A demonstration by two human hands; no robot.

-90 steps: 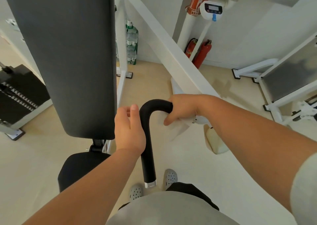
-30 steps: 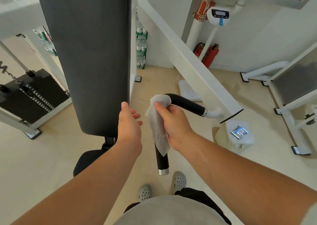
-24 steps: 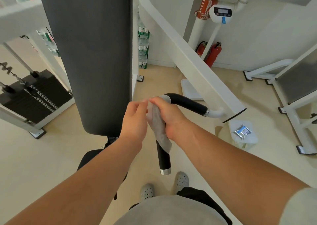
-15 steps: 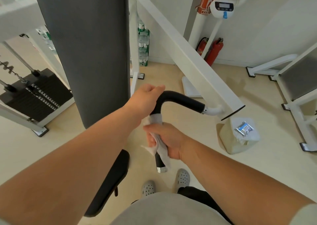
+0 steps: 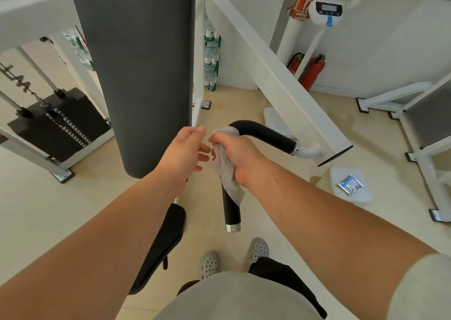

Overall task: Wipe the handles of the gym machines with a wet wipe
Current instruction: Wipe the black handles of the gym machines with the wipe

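A bent black handle juts from the white machine arm and turns down to a chrome end cap. My right hand is wrapped around the bend with a white wet wipe pressed against the grip; the wipe's loose tail hangs down over the lower section. My left hand hovers just left of the wipe, fingers spread and holding nothing, its fingertips close to the right hand.
A tall dark back pad stands directly left of the handle, with the black seat below. A weight stack sits at far left. A white bin with a wipes packet stands at right, near another machine's frame.
My right hand has slid with the wipe from the lower handle section up to the bend. My left hand came off the top of the handle and now hovers open beside the wipe.
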